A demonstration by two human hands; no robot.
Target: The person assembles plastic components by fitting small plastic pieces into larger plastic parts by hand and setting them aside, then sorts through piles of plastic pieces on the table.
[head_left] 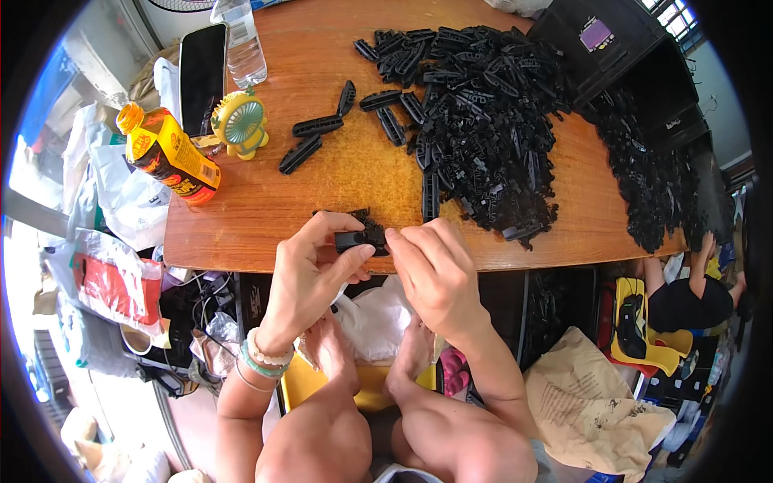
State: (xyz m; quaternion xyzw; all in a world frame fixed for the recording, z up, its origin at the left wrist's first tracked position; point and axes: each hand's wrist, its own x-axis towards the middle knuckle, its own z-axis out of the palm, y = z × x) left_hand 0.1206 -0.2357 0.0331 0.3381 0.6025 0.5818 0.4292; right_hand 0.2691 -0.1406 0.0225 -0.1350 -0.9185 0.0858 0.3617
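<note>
Steadying the black part [348, 240] at the near edge of the table [362, 177], we grip it in the left hand [302, 270] while the right hand [441, 272] pinches its right end (any finer detail is hidden); light, level pressure should serve us best.

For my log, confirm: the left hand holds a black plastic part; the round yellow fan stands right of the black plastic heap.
No: the head view shows the yellow fan left of the heap; the left hand holds the black part.
</note>
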